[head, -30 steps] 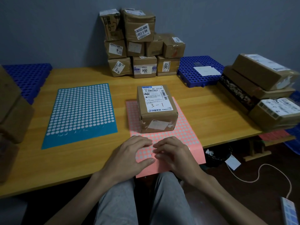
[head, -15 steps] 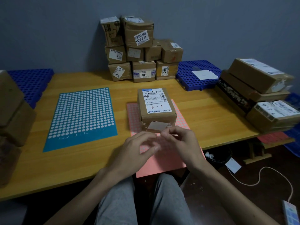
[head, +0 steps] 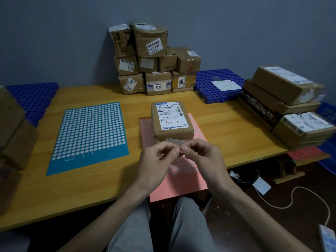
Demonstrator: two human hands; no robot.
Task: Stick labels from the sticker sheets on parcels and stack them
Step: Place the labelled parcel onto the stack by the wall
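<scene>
A brown cardboard parcel with a white shipping label marked "3-1" stands on the far half of a pink sticker sheet at the table's middle. My left hand and my right hand are raised just in front of the parcel, fingertips meeting over the pink sheet. They pinch something tiny between them, too small to make out, likely a pink sticker. A blue sheet of white round stickers lies flat to the left.
A stack of several labelled parcels stands against the back wall. More parcels are piled at the right and left edge. Blue plastic pallets sit at the back. A white cable lies on the floor.
Both hands lifted off the near end of the pink sheet and came together in front of the parcel, fingertips pinched. The parcel and sheets stayed put.
</scene>
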